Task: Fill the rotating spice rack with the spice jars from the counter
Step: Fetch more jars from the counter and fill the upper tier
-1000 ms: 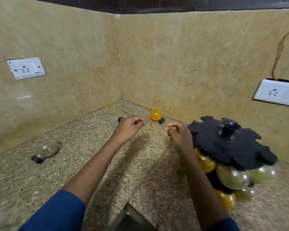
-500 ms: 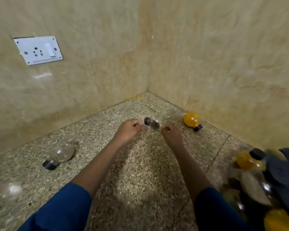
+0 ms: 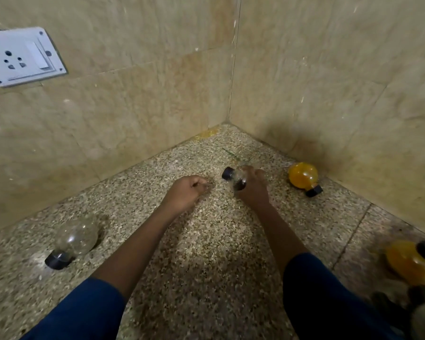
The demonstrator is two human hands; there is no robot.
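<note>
My right hand (image 3: pixel 253 186) grips a clear bulb-shaped spice jar (image 3: pixel 236 177) with a black cap, lying near the counter's back corner, cap pointing left. My left hand (image 3: pixel 185 192) hovers just left of it, fingers curled, holding nothing. An orange-filled jar (image 3: pixel 302 177) lies by the right wall, cap toward me. Another clear jar (image 3: pixel 75 238) lies on its side at the left. The spice rack (image 3: pixel 415 263) shows only at the right edge, blurred, with an orange jar in it.
The speckled granite counter (image 3: pixel 206 253) meets two beige stone walls in a corner. A white socket plate (image 3: pixel 22 56) is on the left wall. My blue sleeves fill the bottom of the view.
My view has swung left and down, pushing the rack to the right edge. My right hand reached forward and closed on the clear jar; my left hand stayed close beside it.
</note>
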